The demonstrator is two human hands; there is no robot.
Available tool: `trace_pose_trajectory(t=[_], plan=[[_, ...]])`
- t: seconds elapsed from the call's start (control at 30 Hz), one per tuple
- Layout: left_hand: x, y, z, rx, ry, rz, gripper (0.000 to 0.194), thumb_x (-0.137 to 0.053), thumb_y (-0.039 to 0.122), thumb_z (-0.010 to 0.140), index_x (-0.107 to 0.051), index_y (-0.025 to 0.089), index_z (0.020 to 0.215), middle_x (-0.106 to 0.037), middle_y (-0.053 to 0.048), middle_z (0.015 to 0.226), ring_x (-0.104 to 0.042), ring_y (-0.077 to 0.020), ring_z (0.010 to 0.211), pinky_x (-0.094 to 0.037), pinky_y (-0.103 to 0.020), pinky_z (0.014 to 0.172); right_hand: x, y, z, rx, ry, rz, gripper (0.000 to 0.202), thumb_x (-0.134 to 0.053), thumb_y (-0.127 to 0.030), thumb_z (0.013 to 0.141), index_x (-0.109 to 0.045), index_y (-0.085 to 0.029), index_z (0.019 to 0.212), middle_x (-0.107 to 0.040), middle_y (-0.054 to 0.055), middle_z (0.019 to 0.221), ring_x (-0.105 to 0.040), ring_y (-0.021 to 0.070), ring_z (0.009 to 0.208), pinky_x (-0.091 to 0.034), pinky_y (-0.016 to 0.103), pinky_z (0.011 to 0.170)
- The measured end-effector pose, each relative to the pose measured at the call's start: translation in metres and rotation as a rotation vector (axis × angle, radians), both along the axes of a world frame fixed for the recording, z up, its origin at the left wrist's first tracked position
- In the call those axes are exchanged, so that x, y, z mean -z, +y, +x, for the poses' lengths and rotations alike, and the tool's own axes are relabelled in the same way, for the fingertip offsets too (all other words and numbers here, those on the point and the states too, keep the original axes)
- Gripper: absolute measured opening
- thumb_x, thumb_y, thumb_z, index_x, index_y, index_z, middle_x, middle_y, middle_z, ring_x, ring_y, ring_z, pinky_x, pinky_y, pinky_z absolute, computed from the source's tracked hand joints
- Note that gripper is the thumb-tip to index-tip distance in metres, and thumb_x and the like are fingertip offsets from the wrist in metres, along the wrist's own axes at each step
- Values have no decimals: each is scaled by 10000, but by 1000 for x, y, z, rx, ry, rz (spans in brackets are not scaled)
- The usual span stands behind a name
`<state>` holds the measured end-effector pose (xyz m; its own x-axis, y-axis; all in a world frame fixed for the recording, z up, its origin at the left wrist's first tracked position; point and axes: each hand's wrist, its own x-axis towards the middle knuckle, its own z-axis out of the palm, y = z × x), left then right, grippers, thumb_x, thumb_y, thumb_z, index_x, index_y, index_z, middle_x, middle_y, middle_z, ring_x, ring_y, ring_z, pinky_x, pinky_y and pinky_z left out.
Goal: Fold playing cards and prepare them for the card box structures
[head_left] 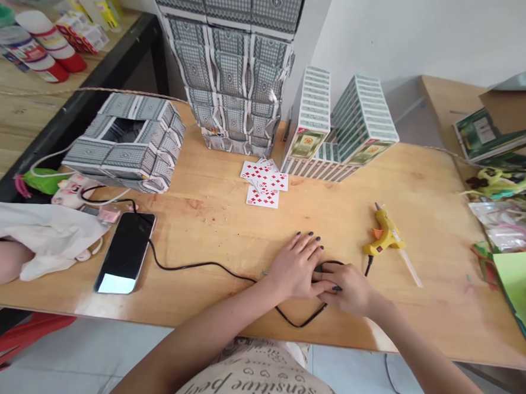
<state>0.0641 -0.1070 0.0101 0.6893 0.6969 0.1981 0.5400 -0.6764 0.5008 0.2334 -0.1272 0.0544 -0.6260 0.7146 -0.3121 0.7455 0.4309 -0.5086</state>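
Note:
My left hand (297,265) lies palm down on the wooden table, fingers stretched out and slightly apart. Close against it, my right hand (349,290) has its fingers curled at a bunched part of a black cord (214,264); the exact grip is partly hidden. The cord runs left to the phone and loops below my hands. To the right, a yellow hot glue gun (384,233) lies on its side with a clear glue stick (412,268) sticking out. Several red-suited playing cards (263,198) lie face up beyond my hands.
A tall tower of folded cards (232,70) stands at the back. Beside it are stacked card boxes (312,114). A hollow card block (131,159) and a phone (124,254) lie left, near another person's arm (0,261). Plastic bags and green sheets (514,278) lie right.

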Motion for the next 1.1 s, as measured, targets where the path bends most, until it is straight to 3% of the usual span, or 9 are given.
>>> trace_pose_trajectory(t=[0.3, 0.63, 0.93, 1.1], plan=[[3, -1, 0, 15, 18, 12, 750, -375, 632, 801, -506, 23, 1219, -452, -178, 1344, -275, -300, 1330, -180, -456, 1118, 7, -8, -1, 3, -31, 122, 250, -508, -256, 793, -681, -234, 973, -596, 30, 697, -551, 153, 679, -377, 235, 590], [6, -7, -1, 32, 13, 35, 759, -394, 633, 779, -537, 4, 1179, -483, -198, 1311, -318, -315, 1307, -195, -458, 1113, 13, -24, -2, 52, -44, 157, 318, -513, -247, 777, -647, -231, 1065, -581, 33, 708, -550, 155, 670, -382, 237, 589], [5, -9, -2, 75, 46, 56, 798, -424, 655, 746, -526, -6, 1182, -487, -214, 1300, -329, -327, 1296, -223, -468, 1103, 15, -34, -5, 105, -56, 143, 211, -513, -269, 806, -674, -228, 935, -590, 34, 701, -550, 155, 657, -368, 239, 570], [10, -6, -3, 84, 43, 85, 840, -412, 690, 732, -548, -23, 1154, -501, -232, 1279, -366, -335, 1273, -246, -456, 1097, 15, -40, -12, 151, -70, 163, 241, -529, -267, 795, -662, -239, 994, -595, 32, 710, -573, 169, 663, -396, 266, 609]])
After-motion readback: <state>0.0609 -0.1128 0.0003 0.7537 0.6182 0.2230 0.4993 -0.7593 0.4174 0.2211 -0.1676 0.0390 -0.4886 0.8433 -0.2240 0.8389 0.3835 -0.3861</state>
